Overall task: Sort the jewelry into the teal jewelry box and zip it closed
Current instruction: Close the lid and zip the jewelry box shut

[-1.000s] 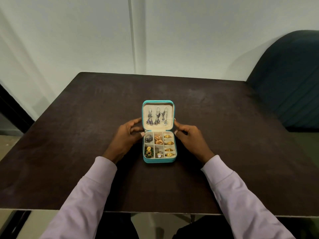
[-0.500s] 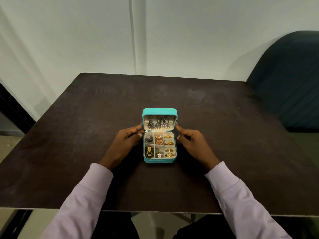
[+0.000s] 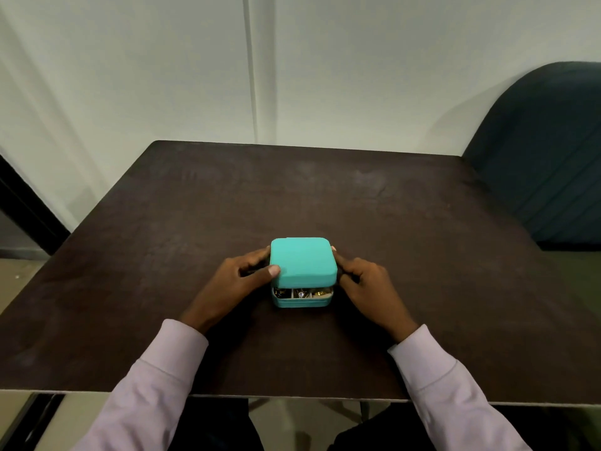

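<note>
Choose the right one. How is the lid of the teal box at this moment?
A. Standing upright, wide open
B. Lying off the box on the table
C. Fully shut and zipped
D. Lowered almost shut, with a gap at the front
D: the lid sits low over the box, and jewelry shows through the front gap.

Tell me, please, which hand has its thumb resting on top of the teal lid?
The left hand: its thumb lies on the lid near the left edge. The right hand only holds the lid's right side.
</note>
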{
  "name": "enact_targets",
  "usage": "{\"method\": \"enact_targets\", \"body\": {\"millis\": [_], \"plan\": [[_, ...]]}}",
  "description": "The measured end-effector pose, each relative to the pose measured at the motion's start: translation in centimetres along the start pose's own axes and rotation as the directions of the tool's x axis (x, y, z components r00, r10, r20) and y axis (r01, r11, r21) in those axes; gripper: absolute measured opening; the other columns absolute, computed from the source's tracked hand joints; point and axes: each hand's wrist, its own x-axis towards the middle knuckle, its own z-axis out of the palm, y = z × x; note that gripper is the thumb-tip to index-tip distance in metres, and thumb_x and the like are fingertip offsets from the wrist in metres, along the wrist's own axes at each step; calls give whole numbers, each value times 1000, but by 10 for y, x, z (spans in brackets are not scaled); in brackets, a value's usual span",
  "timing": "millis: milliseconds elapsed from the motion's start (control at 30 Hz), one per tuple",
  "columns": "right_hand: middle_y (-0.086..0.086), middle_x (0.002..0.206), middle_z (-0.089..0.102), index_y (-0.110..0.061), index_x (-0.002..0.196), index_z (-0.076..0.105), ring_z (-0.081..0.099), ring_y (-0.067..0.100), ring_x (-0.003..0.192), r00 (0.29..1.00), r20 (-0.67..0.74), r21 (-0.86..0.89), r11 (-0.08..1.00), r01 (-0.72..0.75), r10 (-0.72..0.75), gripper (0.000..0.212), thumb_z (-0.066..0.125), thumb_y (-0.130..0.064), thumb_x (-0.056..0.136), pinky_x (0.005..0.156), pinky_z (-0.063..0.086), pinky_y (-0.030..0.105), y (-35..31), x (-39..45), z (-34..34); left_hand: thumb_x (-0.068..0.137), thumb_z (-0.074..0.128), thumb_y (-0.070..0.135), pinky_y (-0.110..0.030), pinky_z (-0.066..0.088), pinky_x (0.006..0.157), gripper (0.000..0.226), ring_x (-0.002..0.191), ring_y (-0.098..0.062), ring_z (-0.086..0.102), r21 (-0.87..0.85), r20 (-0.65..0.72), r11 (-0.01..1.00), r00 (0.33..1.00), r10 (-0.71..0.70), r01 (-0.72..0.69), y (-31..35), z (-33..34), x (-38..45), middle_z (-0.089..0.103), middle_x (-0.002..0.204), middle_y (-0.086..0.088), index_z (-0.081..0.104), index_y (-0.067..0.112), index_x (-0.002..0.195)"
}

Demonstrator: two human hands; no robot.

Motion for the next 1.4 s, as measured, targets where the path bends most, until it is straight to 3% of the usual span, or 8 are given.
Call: {"method": "enact_targets", "body": {"millis": [333,467,567,667,733,867,1133,1400], "plan": [[-1,75,44,-27,143,31,44,14,71,997,-42,-196,979,56,-65,55,46,-11,92,63,32,24,-6,-13,8,69,71,48,-12,34,101,78,121,11,44,285,70,959,997,-14,-6,-6,-6,-1,47,135,22,40,29,138],[-1,78,48,-23,139,41,44,11,71,995,-85,-157,987,40,-54,49,48,-11,92,61,34,20,-7,-11,6,83,67,22,2,33,89,59,109,23,44,294,87,955,996,10,-35,-4,-6,0,47,124,31,38,31,134],[-5,93,51,-18,136,47,48,5,81,973,-229,-57,998,15,-27,46,54,-28,92,74,45,20,-17,-6,-2,94,50,16,-10,43,90,36,109,1,55,155,-42,988,999,5,1,-7,-9,9,58,116,16,46,26,128],[-1,126,46,-24,141,38,44,15,116,995,-45,-107,991,79,-84,72,57,-59,81,97,41,34,-34,7,-12,97,42,10,-21,51,79,33,96,-17,57,180,-135,982,990,-34,58,-10,-18,30,61,100,-3,48,18,128],[4,148,28,-29,145,29,28,24,135,977,193,-185,974,128,-92,86,59,-66,73,107,31,41,-47,18,-16,97,41,7,-33,49,87,37,101,-19,56,279,-30,958,998,-61,67,-5,-22,43,61,111,-11,48,15,132],[9,156,8,-34,146,21,15,30,141,889,458,-262,951,165,-28,93,67,-61,71,111,25,43,-58,37,-16,94,46,3,-18,44,95,35,112,-10,57,456,255,889,963,-86,-41,8,-27,62,60,122,-1,54,16,125],[7,150,22,-33,147,15,27,27,134,842,539,-331,914,236,-22,96,67,-61,72,107,32,38,-56,45,-17,95,47,12,-30,50,88,24,97,-23,63,685,274,729,924,-266,7,17,-34,71,67,109,-7,63,15,113],[6,149,23,-32,148,15,29,25,132,857,514,-337,911,237,-33,91,61,-62,76,106,32,34,-56,40,-14,96,44,16,-25,41,78,23,93,-22,58,851,70,523,997,-24,-47,4,-18,53,64,105,-10,64,6,102]]}}
